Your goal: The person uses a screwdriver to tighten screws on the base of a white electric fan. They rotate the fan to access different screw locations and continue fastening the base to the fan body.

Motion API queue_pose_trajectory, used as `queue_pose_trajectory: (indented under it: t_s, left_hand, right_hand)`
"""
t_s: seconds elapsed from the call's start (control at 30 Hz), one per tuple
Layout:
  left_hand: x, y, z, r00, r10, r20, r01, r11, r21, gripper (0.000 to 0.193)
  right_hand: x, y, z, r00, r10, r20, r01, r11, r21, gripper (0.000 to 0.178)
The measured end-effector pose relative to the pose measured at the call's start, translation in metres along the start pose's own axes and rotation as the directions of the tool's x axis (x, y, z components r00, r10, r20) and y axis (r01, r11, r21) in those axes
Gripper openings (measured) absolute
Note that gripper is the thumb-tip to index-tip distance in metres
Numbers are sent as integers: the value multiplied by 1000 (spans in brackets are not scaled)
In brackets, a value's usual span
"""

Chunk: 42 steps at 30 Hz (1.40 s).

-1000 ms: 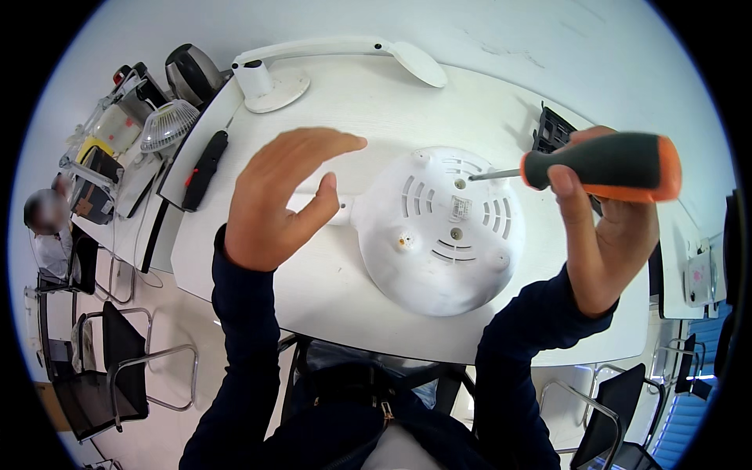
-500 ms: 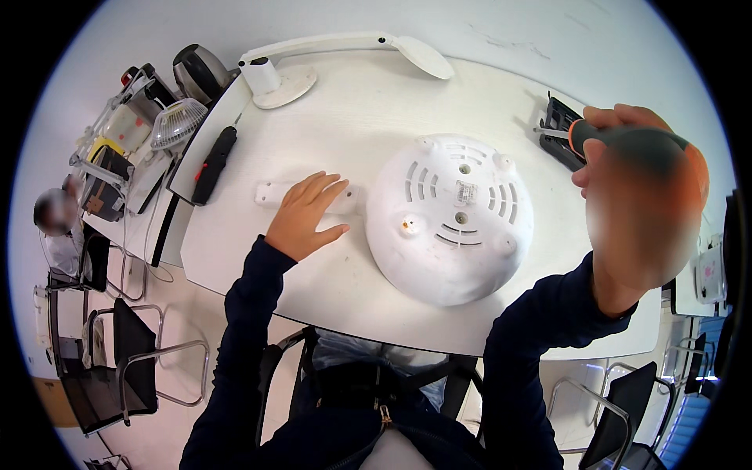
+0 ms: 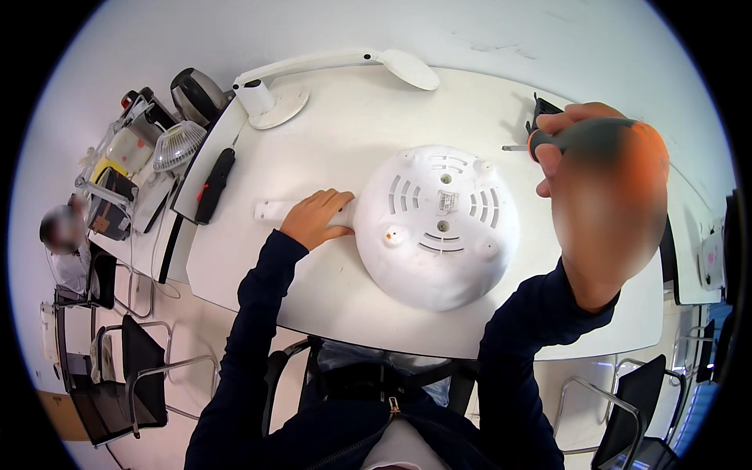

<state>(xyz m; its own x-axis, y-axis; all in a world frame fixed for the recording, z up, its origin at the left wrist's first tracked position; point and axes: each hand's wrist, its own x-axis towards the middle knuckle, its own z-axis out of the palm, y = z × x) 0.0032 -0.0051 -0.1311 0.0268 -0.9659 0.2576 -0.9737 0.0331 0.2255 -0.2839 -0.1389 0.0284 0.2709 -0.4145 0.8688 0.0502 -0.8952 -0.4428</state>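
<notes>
A white, round electric pan lies bottom up on the table, its underside showing vent slots, small feet and two recessed screw holes. Its flat white handle points left. My left hand is closed over that handle near the pan's body, fingers across it and thumb on the near side. Raised close to the camera at the right, my right hand is wrapped round the black-and-orange handle of a screwdriver. The screwdriver's metal shaft points left, above the table and apart from the pan. Part of the right hand is blurred.
A white desk lamp stands at the back left. Near the left edge lies a black power screwdriver. A black case sits behind my right hand. A kettle stands on the side table; chairs and a person are at left.
My left hand has moved right and closed on the pan's handle. My right hand has moved left with the screwdriver, nearer the pan. The view has shifted slightly.
</notes>
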Motion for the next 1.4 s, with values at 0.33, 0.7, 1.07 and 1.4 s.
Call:
queue_pose_trajectory:
  t_s: [0.33, 0.7, 1.07, 1.4]
  left_hand:
    - [-6, 0, 6, 991, -88, -103, 92, 995, 39, 55]
    - [0, 10, 13, 935, -270, -231, 299, 949, 100, 56]
    - [-123, -15, -41, 916, -388, 104, 392, 920, -18, 73]
    - [-144, -8, -47, 955, -278, 105, 289, 952, -104, 75]
  right_hand:
    - [1, 0, 0, 1000, 21, -19, -20, 999, 27, 29]
    - [0, -4, 1, 999, 34, 12, -34, 999, 26, 29]
    - [4, -15, -3, 993, 30, 117, -32, 999, 17, 30]
    - [4, 28, 14, 906, 161, 392, 12, 915, -403, 35]
